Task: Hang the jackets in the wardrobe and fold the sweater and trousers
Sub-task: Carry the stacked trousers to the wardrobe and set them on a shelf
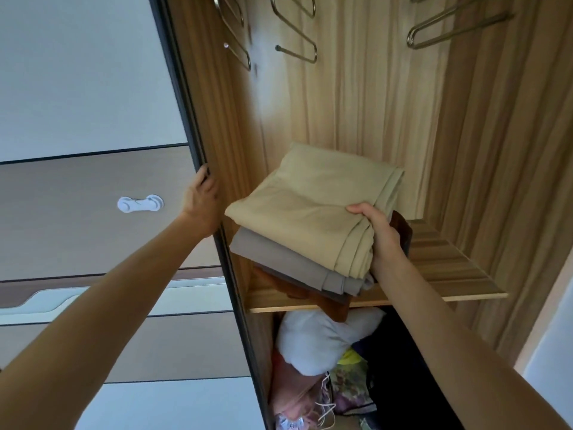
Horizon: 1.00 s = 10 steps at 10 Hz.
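Right hand (379, 234) gripped the near right corner of the folded beige cloth garment (310, 200), thumb on top, fingers curled under the edge; grip closed tight on the cloth. Garment lay on top of a stack inside the wood-grain wardrobe (387, 88), directly over a folded grey-taupe garment (279, 262), w/ a brown garment (313, 301) at btm, part of it overhanging the shelf front. Stack sat on the left part of the light wooden shelf (449, 268), close to the left side wall; contact w/ wall: cannot tell. Left hand (201, 203) held the dark edge of the sliding door (186, 103), fingers curled round it. White plastic latch (140, 203) was fixed on the door face, left of that hand. Bent metal hangers (297, 32) hung at top of the compartment, approx. above the stack. Compartment below the shelf held a white bundle (319, 336) and mixed patterned fabrics (350, 383), packed close together.
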{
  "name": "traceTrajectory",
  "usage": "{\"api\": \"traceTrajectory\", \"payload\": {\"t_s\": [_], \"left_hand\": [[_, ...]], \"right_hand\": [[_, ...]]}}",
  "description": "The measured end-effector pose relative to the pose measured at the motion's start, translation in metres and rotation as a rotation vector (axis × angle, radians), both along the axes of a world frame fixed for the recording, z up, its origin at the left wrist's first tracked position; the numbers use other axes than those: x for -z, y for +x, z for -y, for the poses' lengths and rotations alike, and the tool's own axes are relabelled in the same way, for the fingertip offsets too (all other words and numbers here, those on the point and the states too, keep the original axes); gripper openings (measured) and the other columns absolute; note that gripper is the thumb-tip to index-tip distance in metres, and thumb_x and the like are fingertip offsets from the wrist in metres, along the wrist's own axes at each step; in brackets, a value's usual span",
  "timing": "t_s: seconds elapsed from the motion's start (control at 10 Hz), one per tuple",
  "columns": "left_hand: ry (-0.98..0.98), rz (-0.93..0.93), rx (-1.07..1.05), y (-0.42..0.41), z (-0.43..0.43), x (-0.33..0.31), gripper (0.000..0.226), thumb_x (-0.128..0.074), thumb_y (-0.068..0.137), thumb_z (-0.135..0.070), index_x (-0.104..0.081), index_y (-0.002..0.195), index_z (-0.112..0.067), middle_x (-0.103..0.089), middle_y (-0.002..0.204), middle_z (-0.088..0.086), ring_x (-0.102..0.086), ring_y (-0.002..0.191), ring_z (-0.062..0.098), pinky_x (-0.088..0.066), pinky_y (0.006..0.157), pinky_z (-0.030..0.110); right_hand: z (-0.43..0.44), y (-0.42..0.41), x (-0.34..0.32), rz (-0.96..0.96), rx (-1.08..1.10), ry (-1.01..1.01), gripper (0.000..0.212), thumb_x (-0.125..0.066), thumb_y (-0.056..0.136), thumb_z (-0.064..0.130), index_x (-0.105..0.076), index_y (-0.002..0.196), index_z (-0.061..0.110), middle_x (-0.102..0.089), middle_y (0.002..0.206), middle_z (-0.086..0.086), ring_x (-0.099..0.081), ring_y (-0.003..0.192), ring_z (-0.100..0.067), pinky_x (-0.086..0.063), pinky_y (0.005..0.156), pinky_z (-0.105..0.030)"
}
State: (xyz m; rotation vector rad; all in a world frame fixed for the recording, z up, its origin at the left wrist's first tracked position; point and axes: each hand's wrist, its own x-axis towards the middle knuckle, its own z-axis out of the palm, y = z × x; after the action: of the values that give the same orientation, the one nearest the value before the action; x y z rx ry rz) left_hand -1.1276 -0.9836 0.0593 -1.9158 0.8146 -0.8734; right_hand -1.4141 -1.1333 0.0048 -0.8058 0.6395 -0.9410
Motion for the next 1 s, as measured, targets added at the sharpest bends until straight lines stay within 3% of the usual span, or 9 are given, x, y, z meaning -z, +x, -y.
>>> {"api": "traceTrajectory", "payload": {"t_s": [0.2, 0.3, 0.4, 0.5, 0.6, 0.7, 0.8, 0.9, 1.0], "left_hand": [[0.029, 0.000, 0.011, -0.009, 0.006, 0.000, 0.081, -0.036, 0.092, -0.062, -0.007, 0.158, -0.026, -0.014, 0.165, 0.006, -0.001, 0.153, 0.029, 0.011, 0.120, 0.056], [0.001, -0.034, 0.029, -0.003, 0.000, -0.001, 0.076, -0.040, 0.092, -0.060, -0.018, 0.157, -0.027, -0.016, 0.165, 0.006, -0.001, 0.153, 0.029, 0.011, 0.120, 0.056], [0.000, -0.079, -0.029, -0.001, -0.005, 0.000, 0.074, -0.043, 0.091, -0.060, -0.024, 0.155, -0.029, -0.009, 0.166, 0.008, 0.002, 0.153, 0.030, 0.011, 0.119, 0.057], [-0.160, -0.337, -0.005, -0.014, 0.006, -0.006, 0.062, -0.046, 0.094, -0.050, -0.034, 0.151, -0.029, -0.026, 0.161, 0.009, -0.012, 0.151, 0.030, 0.004, 0.119, 0.056], [-0.891, -1.422, 0.022, -0.035, 0.023, -0.018, 0.087, -0.032, 0.090, -0.076, -0.026, 0.156, -0.020, -0.044, 0.152, 0.008, -0.040, 0.140, 0.031, -0.022, 0.118, 0.050], [-1.123, -2.174, 0.047, -0.071, 0.040, -0.014, 0.102, -0.051, 0.076, -0.084, -0.028, 0.155, -0.024, -0.045, 0.152, 0.002, -0.049, 0.136, 0.025, -0.036, 0.114, 0.045], [-0.968, -2.196, 0.013, -0.097, 0.062, 0.011, 0.073, -0.065, 0.081, -0.068, -0.058, 0.135, -0.020, -0.070, 0.125, 0.003, -0.067, 0.114, 0.021, -0.042, 0.110, 0.042], [-1.130, -2.404, 0.123, -0.104, 0.082, 0.036, 0.063, -0.075, 0.078, -0.056, -0.068, 0.126, -0.016, -0.066, 0.130, 0.012, -0.065, 0.117, 0.027, -0.044, 0.108, 0.041], [-1.233, -2.525, 0.178, -0.106, 0.097, 0.058, 0.082, -0.091, 0.053, -0.055, -0.071, 0.120, -0.014, -0.069, 0.123, 0.013, -0.069, 0.105, 0.026, -0.054, 0.092, 0.037]], "right_hand": [[-0.005, 0.011, -0.005, -0.038, -0.086, -0.029, 0.064, -0.090, 0.054, 0.025, -0.071, 0.112, 0.009, -0.077, 0.102, -0.006, -0.074, 0.092, -0.023, -0.060, 0.078, -0.035], [-0.001, 0.005, -0.003, -0.045, -0.072, -0.028, 0.063, -0.089, 0.056, 0.024, -0.070, 0.114, 0.010, -0.076, 0.103, -0.006, -0.074, 0.093, -0.023, -0.059, 0.075, -0.033], [0.007, -0.005, 0.003, -0.049, -0.076, -0.064, 0.059, -0.088, 0.060, 0.023, -0.071, 0.115, 0.011, -0.076, 0.107, -0.006, -0.073, 0.097, -0.024, -0.059, 0.084, -0.037], [0.022, -0.016, 0.008, -0.058, -0.068, -0.072, 0.055, -0.087, 0.061, 0.022, -0.071, 0.112, 0.012, -0.076, 0.107, -0.005, -0.072, 0.098, -0.024, -0.058, 0.082, -0.037], [0.042, -0.029, 0.011, -0.082, -0.097, -0.093, 0.054, -0.087, 0.061, 0.022, -0.071, 0.112, 0.013, -0.076, 0.106, -0.006, -0.072, 0.097, -0.025, -0.057, 0.080, -0.037], [0.062, -0.040, 0.015, -0.128, -0.151, -0.109, 0.053, -0.086, 0.062, 0.025, -0.071, 0.111, 0.013, -0.076, 0.103, -0.007, -0.073, 0.095, -0.025, -0.057, 0.075, -0.035], [0.082, -0.048, 0.021, -0.174, -0.192, -0.112, 0.060, -0.090, 0.053, 0.029, -0.073, 0.108, 0.012, -0.078, 0.098, -0.007, -0.073, 0.093, -0.027, -0.058, 0.080, -0.038], [0.103, -0.058, 0.021, -0.184, -0.219, -0.136, 0.053, -0.088, 0.054, 0.024, -0.073, 0.104, 0.012, -0.079, 0.085, -0.004, -0.073, 0.088, -0.025, -0.057, 0.076, -0.035], [0.121, -0.067, 0.019, -0.168, -0.274, -0.182, 0.060, -0.088, 0.049, 0.022, -0.072, 0.106, 0.011, -0.079, 0.085, -0.003, -0.074, 0.081, -0.023, -0.053, 0.065, -0.028]]}}
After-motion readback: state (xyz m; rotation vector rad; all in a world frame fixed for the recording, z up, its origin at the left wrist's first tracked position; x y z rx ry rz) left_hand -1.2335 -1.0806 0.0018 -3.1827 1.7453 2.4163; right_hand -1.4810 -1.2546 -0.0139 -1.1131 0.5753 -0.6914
